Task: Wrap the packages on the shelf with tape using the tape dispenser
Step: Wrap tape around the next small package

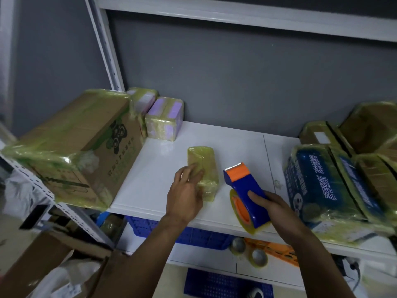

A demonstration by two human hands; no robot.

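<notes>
Head view, L to R. Big box (pixel 71 151) sits far left on the shelf (pixel 236 145), skinned in yellowish tape. Purple packs (pixel 164 119) are behind it by the wall, also taped.

Pkg (pixel 203 171) lies flat mid-shelf, between big box and dispenser and apart from both. L hand (pixel 185 194) rests on its near-left part, fingers fairly straight and spread, pressing rather than gripping. Pkg is small and prob light. The tape skin looks glossy, so likely slick, and the wrinkles suggest some give underneath. Best hold, I'd say: palm flat on top to pin it, or pinch the long sides when turning. Its long axis runs near-to-far, far end leaning a bit left. Can't tell front from back.

Dispenser (pixel 245 190) is just right of pkg, not touching it. R hand (pixel 270 203) has fingers curled round the blue body from the right, thumb on top. It's hard plastic, rigid, w/ a toothed cutter, so keep fingers off that end and hold mid-body as now. Cutter end points away toward the wall, slightly left. The roll is at the near end, by the shelf's front edge. Long axis roughly parallel w/ pkg.

Blue pack (pixel 318 183) and brown boxes (pixel 369 130) fill the right end, all taped.
</notes>
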